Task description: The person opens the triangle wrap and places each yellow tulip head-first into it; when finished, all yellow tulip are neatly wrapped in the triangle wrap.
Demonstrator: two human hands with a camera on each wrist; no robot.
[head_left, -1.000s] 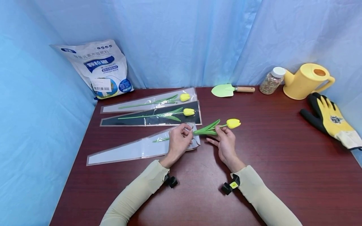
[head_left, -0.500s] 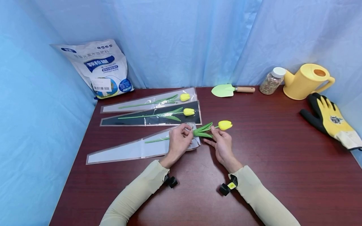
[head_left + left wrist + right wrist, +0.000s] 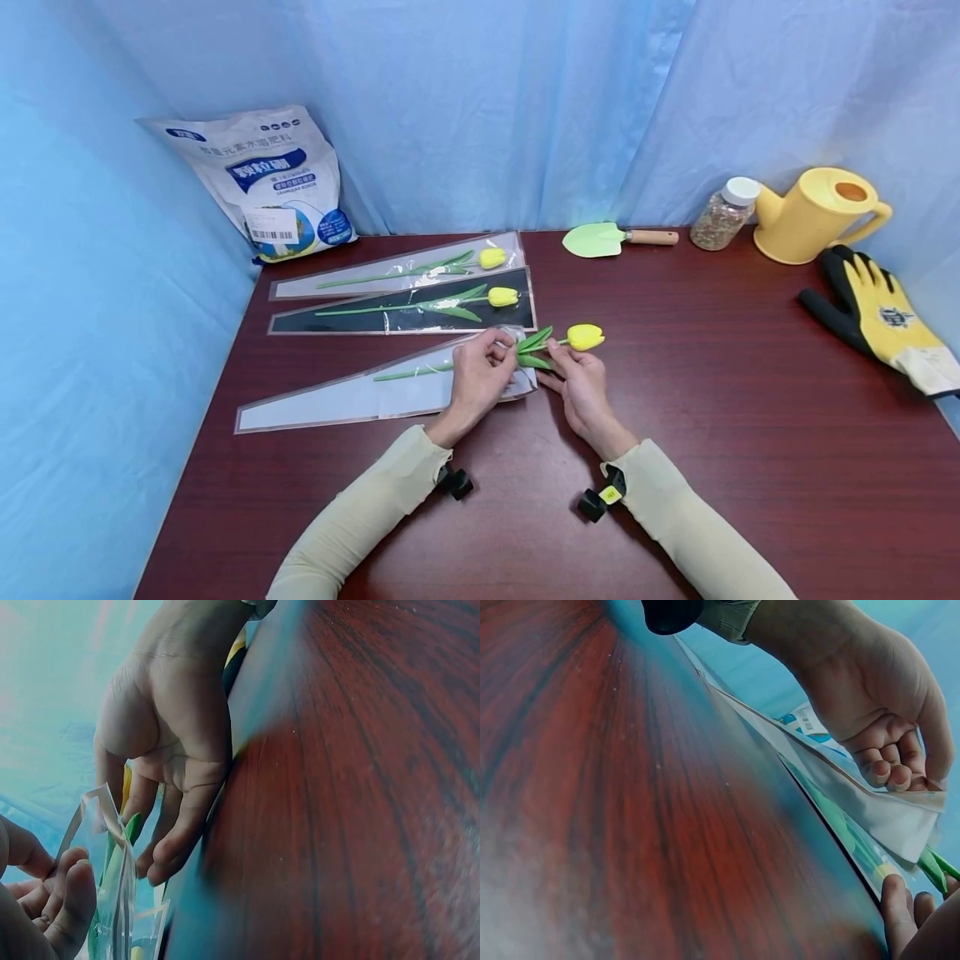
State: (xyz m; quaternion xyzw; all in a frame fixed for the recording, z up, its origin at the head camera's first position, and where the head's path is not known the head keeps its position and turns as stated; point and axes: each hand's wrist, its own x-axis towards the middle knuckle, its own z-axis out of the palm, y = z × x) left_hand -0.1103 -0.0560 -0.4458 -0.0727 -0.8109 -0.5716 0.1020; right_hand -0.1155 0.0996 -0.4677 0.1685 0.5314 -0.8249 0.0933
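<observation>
A yellow tulip (image 3: pixel 585 337) with green leaves lies partly inside a clear-fronted white flower sleeve (image 3: pixel 315 407), its stem showing through the film. My left hand (image 3: pixel 480 375) pinches the upper edge of the sleeve's mouth and lifts it, as the left wrist view shows at the raised film edge (image 3: pixel 105 796). Just right of the mouth, my right hand (image 3: pixel 585 396) holds the tulip's stem between thumb and fingers below the bloom. Its lower fingers extend near the sleeve's rim. Part of the stem is hidden behind the left hand.
Behind lie a black-backed sleeve (image 3: pixel 337 322) and a white one (image 3: pixel 300 287), each with a yellow tulip inside. A fertilizer bag (image 3: pixel 262 183), green trowel (image 3: pixel 592 240), jar (image 3: pixel 720 218), yellow watering can (image 3: pixel 806 221) and work gloves (image 3: pixel 885 317) line the back and right.
My right hand has moved left with the tulip, and the stem reaches further down into the sleeve. The left hand stays at the sleeve's mouth.
</observation>
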